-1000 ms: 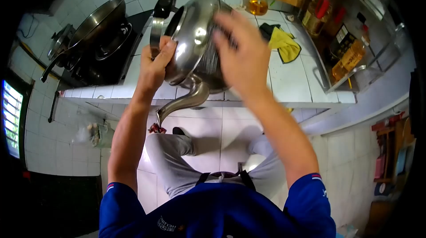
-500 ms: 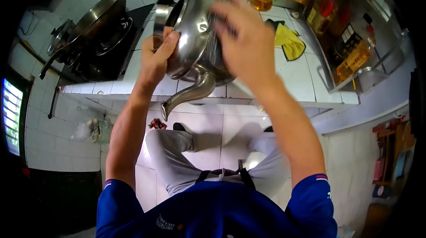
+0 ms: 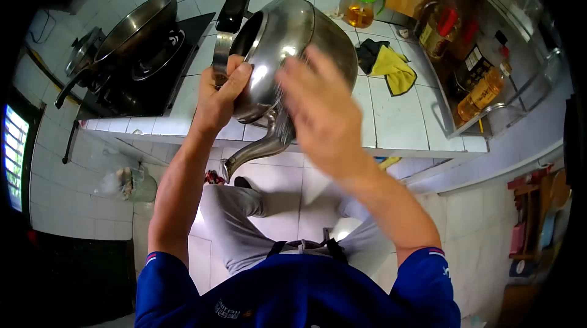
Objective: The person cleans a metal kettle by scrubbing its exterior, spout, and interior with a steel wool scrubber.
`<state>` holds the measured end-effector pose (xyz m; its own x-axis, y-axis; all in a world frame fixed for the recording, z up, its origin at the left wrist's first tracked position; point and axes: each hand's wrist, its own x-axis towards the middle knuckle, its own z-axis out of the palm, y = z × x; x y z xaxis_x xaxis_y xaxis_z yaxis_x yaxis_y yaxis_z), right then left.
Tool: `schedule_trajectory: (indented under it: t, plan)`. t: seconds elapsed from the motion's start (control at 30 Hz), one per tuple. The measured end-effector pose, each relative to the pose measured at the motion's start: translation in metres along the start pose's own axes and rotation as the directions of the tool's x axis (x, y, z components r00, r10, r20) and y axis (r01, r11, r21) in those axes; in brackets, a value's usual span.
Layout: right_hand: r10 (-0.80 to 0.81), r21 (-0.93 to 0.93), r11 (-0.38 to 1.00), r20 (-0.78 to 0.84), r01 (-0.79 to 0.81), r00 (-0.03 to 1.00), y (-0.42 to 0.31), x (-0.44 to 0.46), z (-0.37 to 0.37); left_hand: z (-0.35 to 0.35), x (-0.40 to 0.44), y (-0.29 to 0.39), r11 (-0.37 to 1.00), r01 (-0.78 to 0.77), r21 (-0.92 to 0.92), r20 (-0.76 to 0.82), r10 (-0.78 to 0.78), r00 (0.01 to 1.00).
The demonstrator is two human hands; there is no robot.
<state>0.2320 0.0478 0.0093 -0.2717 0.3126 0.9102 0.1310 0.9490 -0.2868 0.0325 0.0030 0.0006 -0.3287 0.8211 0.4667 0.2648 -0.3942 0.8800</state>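
Note:
A shiny metal kettle (image 3: pixel 275 47) is held up on its side above the counter edge, its curved spout pointing down and toward me. My left hand (image 3: pixel 223 92) grips its open rim near the black handle, thumb outside and fingers partly hidden inside. My right hand (image 3: pixel 324 114) lies over the kettle's side near the spout base, blurred by motion. Thin wiry strands show beside its fingers; whether they are held cannot be made out. A yellow and black cloth (image 3: pixel 391 68) lies on the counter to the right.
A wok (image 3: pixel 137 25) stands on the black stove (image 3: pixel 165 77) at the left. A green-lidded glass jug (image 3: pixel 361 10) is at the back. Bottles (image 3: pixel 483 92) stand in a rack at the right. A plastic bag (image 3: pixel 134 184) hangs at lower left.
My right hand has moved from the kettle's base side down and left toward the spout, still blurred. The kettle has shifted and turned slightly; my left hand keeps its hold.

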Motion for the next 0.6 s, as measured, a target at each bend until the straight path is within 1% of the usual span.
schedule_trajectory:
  t: [0.03,0.1,0.13,0.17,0.2,0.23,0.27,0.3,0.33,0.37,0.43,0.47,0.5,0.53,0.57,0.6]
  plan:
    - [-0.062,0.026,0.998,0.03,0.061,0.998,-0.003,-0.008,0.001,0.0,-0.001,0.0,1.0,-0.001,-0.001,-0.009,0.0,1.0]
    - [0.017,-0.017,1.0,-0.018,-0.017,1.0,0.015,0.006,0.003,0.003,-0.002,0.004,0.996,0.077,0.044,0.001,-0.077,0.997]
    - [0.224,0.044,0.973,0.012,-0.225,0.974,0.018,0.028,-0.003,0.007,-0.002,0.009,0.998,0.048,0.046,0.001,-0.049,0.999]
    - [0.404,0.096,0.909,0.045,-0.406,0.914,0.023,0.05,-0.008,0.005,-0.001,0.004,0.999,0.021,-0.03,0.045,-0.02,0.999]
    - [0.541,0.316,0.77,0.139,-0.555,0.83,0.031,0.06,-0.008,0.003,0.001,0.002,1.0,0.008,-0.019,0.062,-0.007,0.998]
    - [0.535,0.315,0.774,0.14,-0.55,0.833,0.025,0.052,-0.006,0.0,0.001,0.001,1.0,-0.005,-0.01,0.071,0.005,0.997]
    - [0.334,0.151,0.929,0.043,-0.337,0.942,0.016,0.034,-0.001,-0.002,0.001,0.001,1.0,0.011,-0.027,0.06,-0.01,0.998]
    - [0.097,-0.034,0.995,-0.015,-0.097,0.995,0.008,0.014,0.004,-0.004,-0.001,0.001,0.999,0.027,-0.045,0.048,-0.024,0.999]
    - [-0.021,-0.031,0.999,0.02,0.022,1.0,0.0,-0.008,0.007,-0.004,0.0,0.001,0.999,0.036,-0.039,0.043,-0.034,0.998]
    - [-0.062,0.004,0.998,0.055,0.062,0.997,-0.007,-0.018,0.006,-0.004,0.0,0.001,0.999,0.034,-0.041,0.033,-0.033,0.999]
    - [0.009,-0.035,0.999,0.017,-0.008,1.0,0.006,-0.001,0.007,0.0,0.001,0.005,0.999,0.004,0.039,0.024,-0.004,1.0]
    - [0.12,0.01,0.993,0.003,-0.12,0.993,0.014,0.018,0.005,0.006,-0.002,0.012,0.991,0.126,-0.04,0.006,-0.126,0.992]
    - [0.219,0.05,0.975,-0.013,-0.219,0.976,0.025,0.04,0.001,0.005,0.0,0.007,0.998,0.063,-0.007,-0.001,-0.063,0.998]
    - [0.385,0.128,0.912,0.068,-0.39,0.921,0.034,0.055,-0.002,0.004,0.003,0.005,0.998,0.056,-0.011,0.017,-0.056,0.998]
    - [0.382,0.124,0.913,0.068,-0.388,0.922,0.032,0.051,-0.002,0.003,0.002,0.005,0.998,0.053,-0.017,0.024,-0.052,0.998]
    - [0.272,0.081,0.959,0.015,-0.273,0.962,0.029,0.043,0.002,0.002,0.001,0.003,0.999,0.043,-0.023,0.015,-0.042,0.999]
